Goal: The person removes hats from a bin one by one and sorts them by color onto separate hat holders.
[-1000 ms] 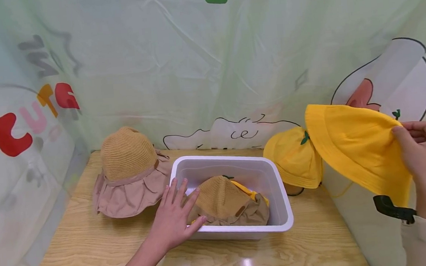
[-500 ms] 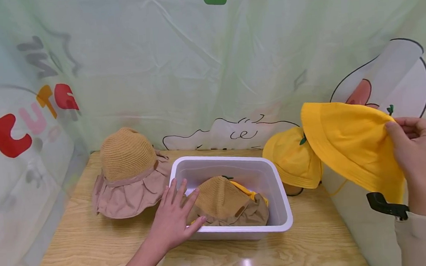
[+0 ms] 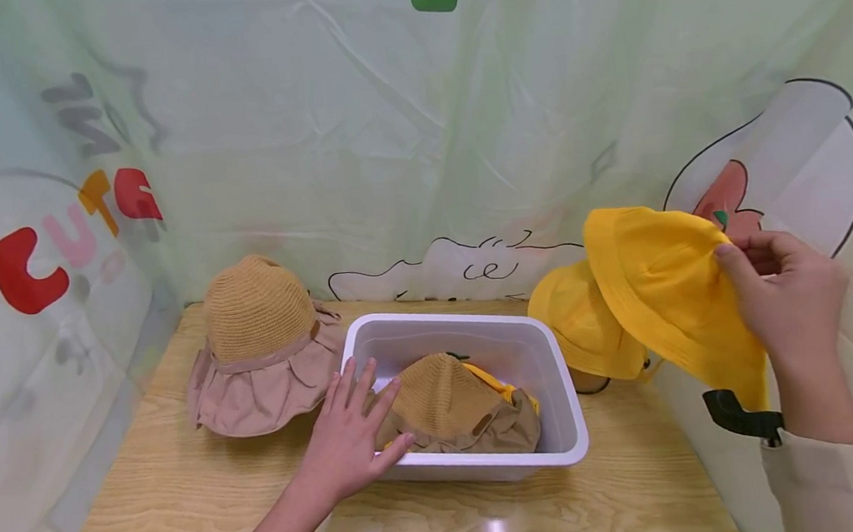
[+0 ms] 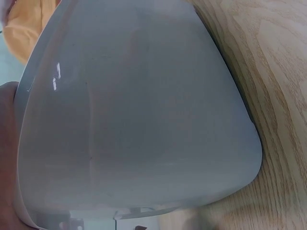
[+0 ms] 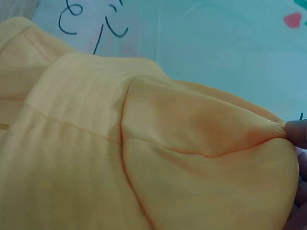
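My right hand (image 3: 793, 296) pinches a yellow bucket hat (image 3: 669, 289) near its crown top, where a small green leaf sticks up. The hat hangs sideways in the air, its brim toward the left. In the right wrist view, thumb and fingers grip the gathered cloth of the yellow hat (image 5: 206, 124). With fingers spread, my left hand (image 3: 350, 439) rests on the left front rim of a white plastic bin (image 3: 561, 443). Inside the bin lies a straw-and-brown-cloth hat (image 3: 440, 398), with a bit of yellow cloth beside it. The bin's outer wall (image 4: 144, 110) fills the left wrist view.
A second yellow hat (image 3: 576, 313) sits right of the bin, partly covered by the held one. Left of the bin stands a straw sun hat (image 3: 255, 338) with a ruffled brim. Printed curtains (image 3: 386, 135) enclose the wooden table (image 3: 566, 514) at the back and sides.
My right hand has moved left with the yellow hat, which overlaps more of the second yellow hat. My left hand and the bin have stayed in place.
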The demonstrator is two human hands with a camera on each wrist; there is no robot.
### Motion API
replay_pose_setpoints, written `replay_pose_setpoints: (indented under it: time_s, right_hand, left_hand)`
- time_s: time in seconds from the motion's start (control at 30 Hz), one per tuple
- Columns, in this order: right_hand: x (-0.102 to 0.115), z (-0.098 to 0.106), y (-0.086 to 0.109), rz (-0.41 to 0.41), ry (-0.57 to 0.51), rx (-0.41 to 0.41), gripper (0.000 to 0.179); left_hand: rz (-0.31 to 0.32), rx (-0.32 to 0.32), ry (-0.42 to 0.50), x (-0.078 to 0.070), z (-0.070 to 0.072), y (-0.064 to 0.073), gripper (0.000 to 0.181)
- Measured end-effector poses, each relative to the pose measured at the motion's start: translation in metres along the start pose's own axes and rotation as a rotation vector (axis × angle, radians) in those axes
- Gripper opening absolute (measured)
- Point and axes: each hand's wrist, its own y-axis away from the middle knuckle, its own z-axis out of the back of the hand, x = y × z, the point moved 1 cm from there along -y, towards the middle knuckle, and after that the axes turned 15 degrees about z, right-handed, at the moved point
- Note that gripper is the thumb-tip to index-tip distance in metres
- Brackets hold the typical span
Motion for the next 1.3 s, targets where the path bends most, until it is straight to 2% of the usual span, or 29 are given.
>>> replay_pose_setpoints:
  time_s: [0.1, 0.3, 0.4, 0.53, 0.67, 1.03, 1.3]
  right_hand:
    - [0.007, -0.008, 0.008, 0.088, 0.004, 0.019, 0.037]
    - [0.002, -0.026, 0.013, 0.155, 0.015, 0.084, 0.034]
    - [-0.011, -0.033, 0.014, 0.14, 0.04, 0.126, 0.037]
    - [-0.027, -0.038, 0.012, 0.082, 0.061, 0.14, 0.038]
    - [-0.036, -0.04, 0.009, 0.063, 0.079, 0.141, 0.04]
    - [-0.045, -0.047, 0.005, 0.022, 0.084, 0.195, 0.042]
    - [-0.043, -0.055, 0.002, 0.014, 0.072, 0.21, 0.044]
  left_hand:
    - [-0.003, -0.009, -0.001, 0.0, 0.001, 0.0, 0.074]
    - [0.001, -0.014, -0.001, -0.001, 0.001, -0.001, 0.073]
    - [0.006, -0.009, 0.003, -0.001, 0.001, 0.0, 0.073]
    - [0.004, -0.001, 0.006, -0.001, 0.001, 0.0, 0.074]
    - [-0.001, -0.008, -0.002, -0.001, 0.001, 0.001, 0.073]
    - [-0.006, -0.015, 0.003, -0.001, 0.0, 0.001, 0.073]
    - [0.001, -0.008, 0.004, -0.001, 0.001, 0.001, 0.073]
